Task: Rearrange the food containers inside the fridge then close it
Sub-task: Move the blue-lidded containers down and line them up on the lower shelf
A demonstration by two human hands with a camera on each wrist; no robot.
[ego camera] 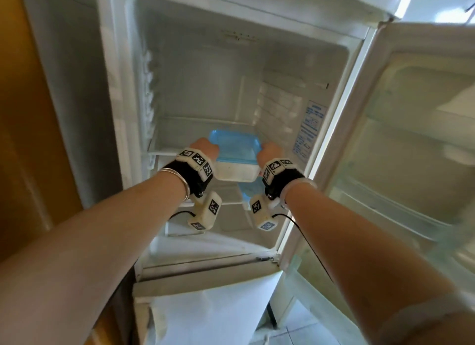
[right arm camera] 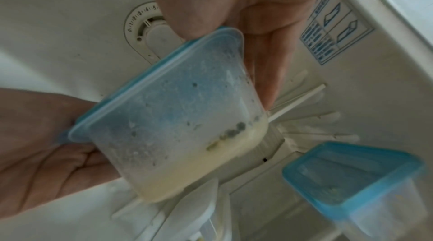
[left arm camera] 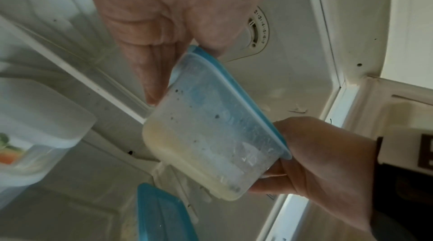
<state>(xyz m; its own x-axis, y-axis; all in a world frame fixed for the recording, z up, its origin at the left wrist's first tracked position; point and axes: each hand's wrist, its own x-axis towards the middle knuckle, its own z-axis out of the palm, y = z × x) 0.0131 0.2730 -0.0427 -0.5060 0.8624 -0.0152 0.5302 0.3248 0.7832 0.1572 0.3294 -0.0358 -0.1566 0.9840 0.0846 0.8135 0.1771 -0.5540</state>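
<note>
Both arms reach forward, left hand (ego camera: 204,148) and right hand (ego camera: 270,151) facing each other, thumbs above and fingers (left arm camera: 150,78) below.

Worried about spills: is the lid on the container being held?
On: the blue lid sits along the rim of the container all round.

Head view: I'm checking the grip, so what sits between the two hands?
The blue-lidded container, held at its ends by the left hand and right hand; head view shows it.
</note>
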